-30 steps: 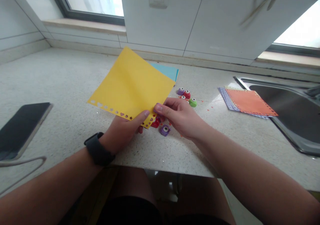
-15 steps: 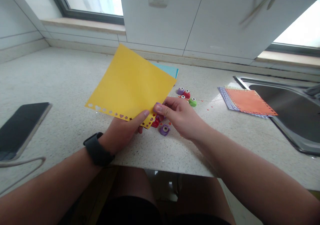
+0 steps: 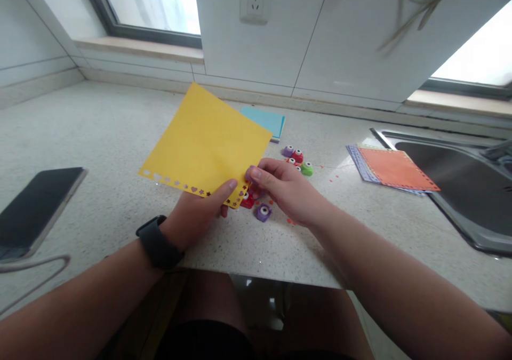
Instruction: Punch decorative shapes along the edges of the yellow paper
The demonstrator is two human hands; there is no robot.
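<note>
A square sheet of yellow paper (image 3: 208,136) is held tilted above the counter, with a row of punched hearts, stars and flowers along its near edge and up the right corner. My left hand (image 3: 200,208) pinches that near edge, thumb on top and fingers underneath. At the right edge of the sheet, my right hand (image 3: 286,186) is closed on a small purple craft punch (image 3: 248,174), mostly covered by the thumb and fingers. Beneath the hands lie a red punch (image 3: 247,201) and another purple punch (image 3: 263,212), with small orange paper bits around them.
Several more punches, one of them a green punch (image 3: 307,169), sit beyond my right hand. A pad of blue paper (image 3: 264,119) lies behind. Punched orange sheets (image 3: 396,168) overlap the sink (image 3: 460,232) at right. A dark phone (image 3: 38,205) and a cable (image 3: 40,266) are at left.
The right corner of the yellow paper has shifted slightly left, uncovering more of the blue pad. The camera view has tipped up a little. Both hands keep their grip.
</note>
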